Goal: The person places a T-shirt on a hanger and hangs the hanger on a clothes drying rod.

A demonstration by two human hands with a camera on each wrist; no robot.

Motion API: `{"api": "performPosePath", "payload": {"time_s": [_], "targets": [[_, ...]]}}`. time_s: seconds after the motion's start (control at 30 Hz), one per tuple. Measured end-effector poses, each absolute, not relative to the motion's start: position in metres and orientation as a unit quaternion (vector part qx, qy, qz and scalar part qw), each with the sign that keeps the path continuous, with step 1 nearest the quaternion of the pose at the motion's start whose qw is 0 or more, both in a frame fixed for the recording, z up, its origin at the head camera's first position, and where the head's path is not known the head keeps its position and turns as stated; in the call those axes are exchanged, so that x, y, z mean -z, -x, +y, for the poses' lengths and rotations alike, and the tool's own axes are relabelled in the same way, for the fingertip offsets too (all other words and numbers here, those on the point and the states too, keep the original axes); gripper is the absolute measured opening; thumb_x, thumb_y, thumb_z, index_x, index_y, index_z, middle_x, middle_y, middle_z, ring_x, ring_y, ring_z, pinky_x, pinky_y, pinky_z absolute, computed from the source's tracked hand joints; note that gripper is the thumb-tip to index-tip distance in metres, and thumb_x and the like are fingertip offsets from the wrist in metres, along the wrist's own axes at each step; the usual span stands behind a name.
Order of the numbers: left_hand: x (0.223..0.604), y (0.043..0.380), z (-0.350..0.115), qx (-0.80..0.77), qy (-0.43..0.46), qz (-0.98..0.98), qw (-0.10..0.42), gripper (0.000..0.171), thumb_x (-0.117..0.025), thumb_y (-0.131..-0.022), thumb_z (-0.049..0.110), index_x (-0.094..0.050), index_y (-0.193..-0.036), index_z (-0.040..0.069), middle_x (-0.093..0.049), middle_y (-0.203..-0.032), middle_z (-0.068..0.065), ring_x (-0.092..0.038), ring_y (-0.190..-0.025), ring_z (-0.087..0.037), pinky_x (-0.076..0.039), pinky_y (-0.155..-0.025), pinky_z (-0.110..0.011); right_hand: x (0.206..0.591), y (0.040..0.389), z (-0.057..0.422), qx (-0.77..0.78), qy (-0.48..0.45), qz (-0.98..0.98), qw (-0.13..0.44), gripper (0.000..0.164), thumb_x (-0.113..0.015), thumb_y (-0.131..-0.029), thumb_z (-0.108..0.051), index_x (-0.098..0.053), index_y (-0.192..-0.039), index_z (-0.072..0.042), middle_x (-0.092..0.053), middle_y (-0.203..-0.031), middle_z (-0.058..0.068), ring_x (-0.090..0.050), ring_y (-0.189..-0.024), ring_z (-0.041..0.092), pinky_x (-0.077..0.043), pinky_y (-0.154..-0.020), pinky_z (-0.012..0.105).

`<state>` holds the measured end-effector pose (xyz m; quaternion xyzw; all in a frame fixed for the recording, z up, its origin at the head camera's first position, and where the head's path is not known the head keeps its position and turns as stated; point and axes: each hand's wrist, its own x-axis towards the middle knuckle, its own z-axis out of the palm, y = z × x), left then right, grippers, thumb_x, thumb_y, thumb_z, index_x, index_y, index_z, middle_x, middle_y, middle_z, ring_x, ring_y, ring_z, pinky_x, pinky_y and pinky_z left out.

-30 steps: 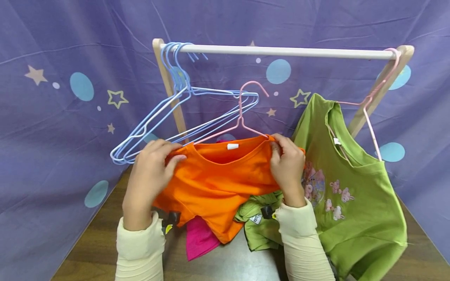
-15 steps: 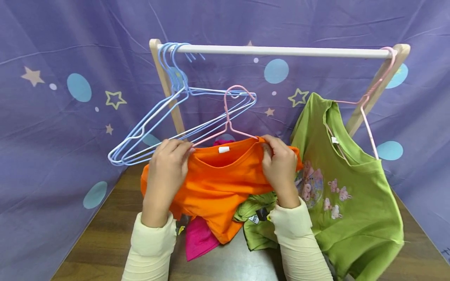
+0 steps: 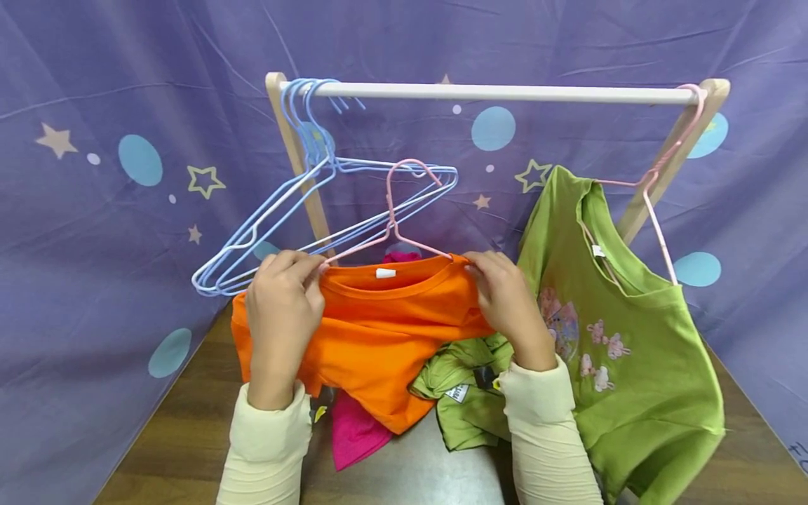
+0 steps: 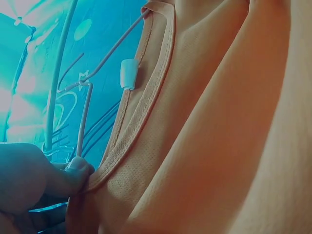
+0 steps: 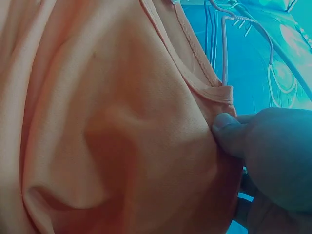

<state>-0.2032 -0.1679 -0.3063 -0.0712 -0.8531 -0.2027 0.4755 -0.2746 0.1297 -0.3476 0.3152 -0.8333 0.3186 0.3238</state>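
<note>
An orange T-shirt (image 3: 385, 337) with a white neck label hangs between the two hands, with a pink wire hanger (image 3: 392, 210) inside its neckline. The hanger's hook stands free above the collar, below the rail. My left hand (image 3: 284, 308) pinches the shirt's left shoulder by the collar; in the left wrist view the thumb (image 4: 78, 168) presses the cloth at the hanger's arm. At the other shoulder, my right hand (image 3: 511, 305) pinches the fabric, its thumb (image 5: 228, 129) just below the collar's end in the right wrist view. The hanger's ends are hidden in the cloth.
A clothes rack with a white rail (image 3: 480, 91) stands behind. Several blue and white hangers (image 3: 252, 231) hang at its left; a green shirt (image 3: 637, 365) hangs at its right. Crumpled green clothing (image 3: 470, 421) and a magenta garment (image 3: 356, 431) lie on the wooden table (image 3: 170, 435).
The orange shirt and pink hanger have shifted left and slightly down. My left hand moved right, then back left, along the shoulder; my right hand still holds the other shoulder.
</note>
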Motion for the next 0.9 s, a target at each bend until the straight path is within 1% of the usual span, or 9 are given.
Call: {"api": "performPosePath", "payload": {"time_s": [0.1,0.2,0.37,0.5,0.67,0.9], "targets": [[0.306,0.203,-0.169,0.207,0.07,-0.85,0.479,0.007,-0.075,-0.091,0.005,-0.081,-0.093,0.001,-0.072,-0.087,-0.013,-0.06,-0.076,-0.035,-0.053,-0.068,-0.05,0.348,0.274,0.132,-0.331,-0.306,-0.831,0.326,0.021,-0.067,-0.099,-0.011,-0.07,-0.115,0.001,-0.071,-0.106,0.015,-0.063,-0.098,0.035,-0.05,-0.091,0.048],[0.306,0.203,-0.169,0.216,0.07,-0.839,0.495,0.008,-0.073,-0.092,0.005,-0.081,-0.091,0.001,-0.072,-0.086,-0.014,-0.061,-0.076,-0.036,-0.053,-0.068,-0.05,0.347,0.275,0.136,-0.352,-0.286,-0.822,0.345,0.024,-0.065,-0.101,-0.015,-0.07,-0.117,0.002,-0.07,-0.111,0.016,-0.062,-0.106,0.035,-0.047,-0.098,0.049],[0.304,0.203,-0.169,0.224,0.069,-0.821,0.52,0.01,-0.072,-0.094,0.007,-0.081,-0.091,0.002,-0.071,-0.084,-0.014,-0.062,-0.075,-0.036,-0.052,-0.067,-0.051,0.347,0.278,0.144,-0.366,-0.259,-0.805,0.39,0.02,-0.057,-0.103,-0.005,-0.071,-0.115,0.004,-0.07,-0.113,0.019,-0.063,-0.11,0.038,-0.046,-0.101,0.049],[0.303,0.203,-0.168,0.226,0.064,-0.809,0.539,0.012,-0.073,-0.094,0.01,-0.081,-0.089,0.002,-0.069,-0.081,-0.014,-0.062,-0.075,-0.037,-0.052,-0.067,-0.052,0.348,0.28,0.147,-0.376,-0.25,-0.791,0.412,0.02,-0.058,-0.101,0.001,-0.071,-0.115,0.005,-0.071,-0.111,0.02,-0.066,-0.107,0.038,-0.05,-0.098,0.048],[0.303,0.205,-0.17,0.241,0.053,-0.793,0.558,0.013,-0.074,-0.094,0.012,-0.081,-0.088,0.003,-0.069,-0.079,-0.014,-0.062,-0.074,-0.037,-0.052,-0.066,-0.054,0.351,0.282,0.15,-0.387,-0.252,-0.779,0.424,0.019,-0.059,-0.1,0.002,-0.073,-0.113,0.004,-0.072,-0.107,0.019,-0.069,-0.099,0.036,-0.053,-0.092,0.045],[0.301,0.203,-0.178,0.243,0.046,-0.798,0.549,0.011,-0.075,-0.092,0.011,-0.081,-0.089,0.001,-0.07,-0.081,-0.016,-0.063,-0.076,-0.038,-0.052,-0.069,-0.052,0.355,0.284,0.157,-0.39,-0.26,-0.778,0.419,0.019,-0.058,-0.1,0.003,-0.073,-0.111,0.005,-0.074,-0.101,0.019,-0.07,-0.09,0.036,-0.052,-0.085,0.043]]}}
